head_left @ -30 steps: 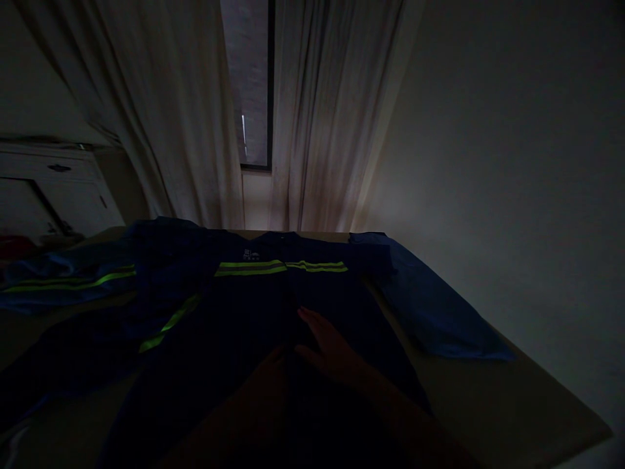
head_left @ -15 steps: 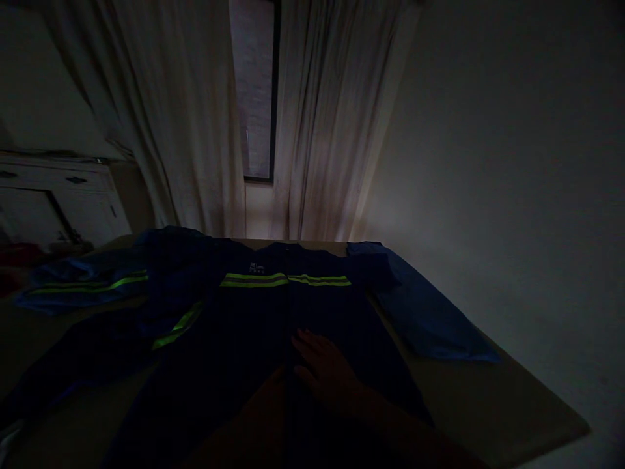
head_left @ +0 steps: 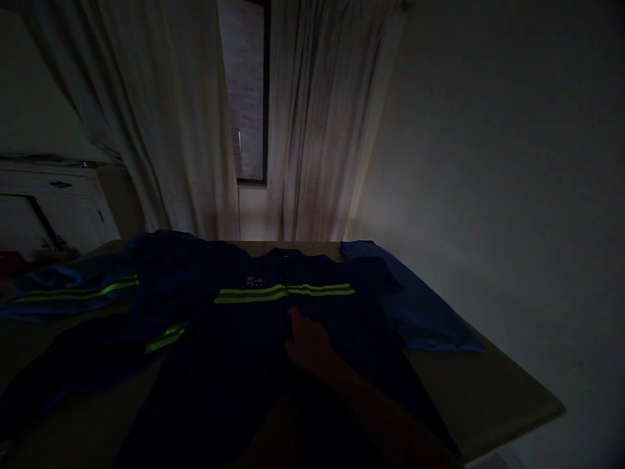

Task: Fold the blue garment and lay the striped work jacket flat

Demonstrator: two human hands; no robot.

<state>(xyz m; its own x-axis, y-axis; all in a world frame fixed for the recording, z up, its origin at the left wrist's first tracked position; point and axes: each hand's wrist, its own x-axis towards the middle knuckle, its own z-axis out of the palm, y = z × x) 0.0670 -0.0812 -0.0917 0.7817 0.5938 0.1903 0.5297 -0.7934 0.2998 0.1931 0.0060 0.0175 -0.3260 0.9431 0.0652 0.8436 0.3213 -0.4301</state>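
Note:
A dark blue work garment (head_left: 244, 352) with yellow-green reflective stripes (head_left: 286, 292) lies spread on a tan table (head_left: 493, 391). One sleeve (head_left: 420, 312) stretches to the right, and another striped part (head_left: 73, 293) lies to the left. My right hand (head_left: 307, 342) rests flat on the middle of the garment, just below the chest stripes, with its fingers stretched forward and nothing in them. A dim shape low in the middle may be my left forearm (head_left: 273, 430); its hand is lost in the dark.
The room is very dark. White curtains (head_left: 312, 130) hang on both sides of a narrow window (head_left: 247, 91) behind the table. A white cabinet (head_left: 53, 208) stands at the back left. A bare wall (head_left: 512, 163) runs along the right, close to the table's edge.
My right hand has slid forward over the garment, closer to the chest stripes. The view has shifted a little.

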